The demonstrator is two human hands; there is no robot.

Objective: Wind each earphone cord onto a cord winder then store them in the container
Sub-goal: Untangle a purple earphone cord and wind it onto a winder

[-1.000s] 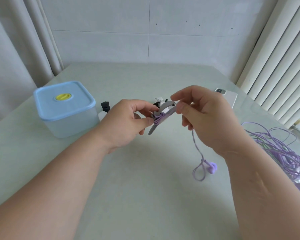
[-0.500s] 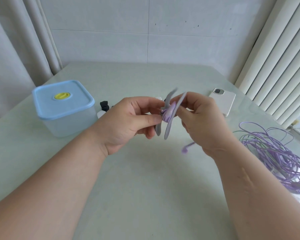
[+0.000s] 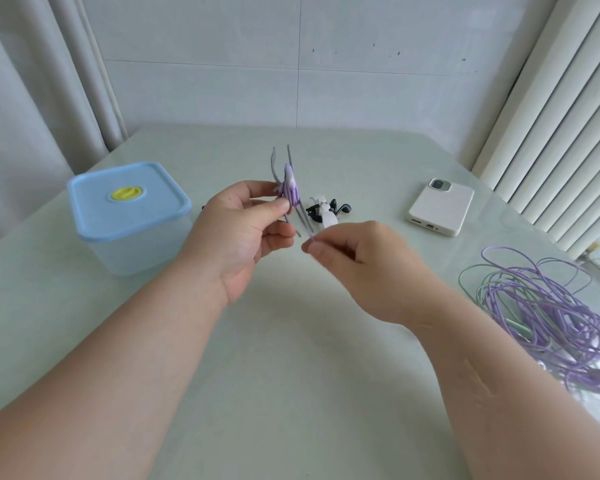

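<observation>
My left hand [image 3: 248, 233] pinches a grey cord winder [image 3: 289, 188] held upright above the table, with purple earphone cord wound round its middle. Just right of and below it, my right hand [image 3: 354, 258] pinches the purple end of that cord [image 3: 310, 240] between thumb and forefinger. The container [image 3: 129, 216], a clear box with a blue lid and a yellow knob, stands closed at the left. A tangle of purple and green earphone cords [image 3: 555, 317] lies at the right edge.
Black and white cord winders [image 3: 326, 211] lie on the table behind my hands. A white phone [image 3: 440, 211] lies face down at the back right. Curtains hang at the left, blinds at the right.
My left hand raised the winder and turned it upright. My right hand let go of the winder, dropped down and to the right, and now pinches the cord's end. The dangling earbud is out of sight.
</observation>
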